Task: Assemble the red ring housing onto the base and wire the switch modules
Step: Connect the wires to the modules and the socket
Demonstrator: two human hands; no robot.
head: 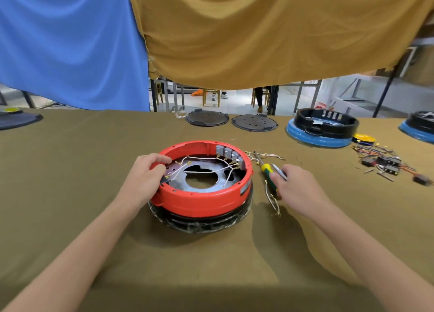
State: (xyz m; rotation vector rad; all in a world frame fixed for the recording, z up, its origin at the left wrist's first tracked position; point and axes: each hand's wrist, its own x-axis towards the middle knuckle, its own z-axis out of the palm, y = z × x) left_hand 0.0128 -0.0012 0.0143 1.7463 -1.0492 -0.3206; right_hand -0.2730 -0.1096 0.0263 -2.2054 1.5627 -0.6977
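Four switch modules (pixel 231 155) seated inside red ring housing (pixel 202 194), frame centre, on base (pixel 204 223). My left hand (pixel 143 177) grips housing rim; right hand (pixel 298 187) pinches pliers (pixel 279 172) over screwdriver (pixel 267 169). Risk: pliers snag loose white wires (pixel 211 169), pulling terminals off.

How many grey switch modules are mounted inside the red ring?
4 grey switch modules, side by side in a row on the inner wall of the red ring housing, at its far right. Others may be hidden behind the near rim.
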